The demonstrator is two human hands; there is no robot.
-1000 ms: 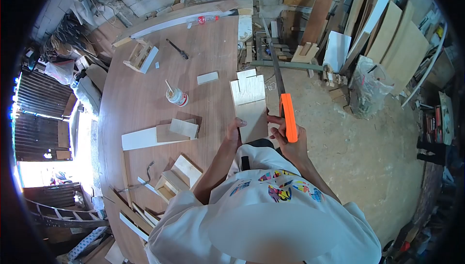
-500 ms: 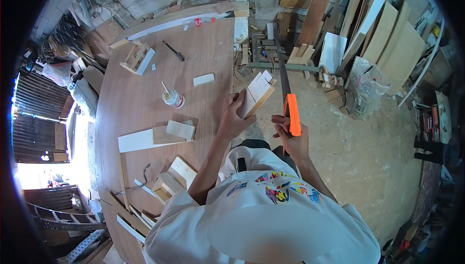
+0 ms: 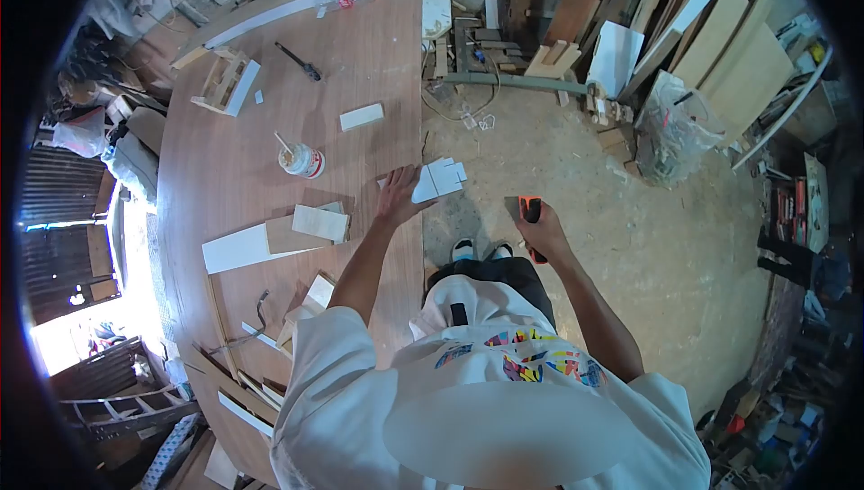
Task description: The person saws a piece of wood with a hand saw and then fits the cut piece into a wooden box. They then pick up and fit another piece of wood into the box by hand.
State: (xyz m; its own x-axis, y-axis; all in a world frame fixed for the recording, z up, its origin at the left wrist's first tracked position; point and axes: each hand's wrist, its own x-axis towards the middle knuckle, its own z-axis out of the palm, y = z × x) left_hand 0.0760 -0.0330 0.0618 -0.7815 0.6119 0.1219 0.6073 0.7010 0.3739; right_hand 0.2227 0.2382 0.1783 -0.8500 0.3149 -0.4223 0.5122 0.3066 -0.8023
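A small white-faced piece of wood (image 3: 439, 179) with slots cut in one end lies over the table's right edge, the slotted end jutting past it. My left hand (image 3: 399, 195) presses that piece down on the tabletop, fingers stretched over it and thumb along its near side. Off the edge, above the floor, my right hand (image 3: 544, 231) is closed round the orange and black handle of a handsaw (image 3: 531, 208). Only a short bit of the saw's blade shows, left of the handle and apart from the wood.
The wooden table (image 3: 360, 58) carries an open glue jar (image 3: 306, 162) with a stick in it, a white block (image 3: 362, 117), stacked boards (image 3: 319, 224), a dark tool (image 3: 298, 61) and a small wooden frame (image 3: 226, 81). A plastic bag (image 3: 677, 125) and leaning planks stand at right.
My left hand has lowered the slotted wood from mid-air onto the table edge. The handsaw has turned from upright to nearly edge-on in my right hand. The view has shifted.
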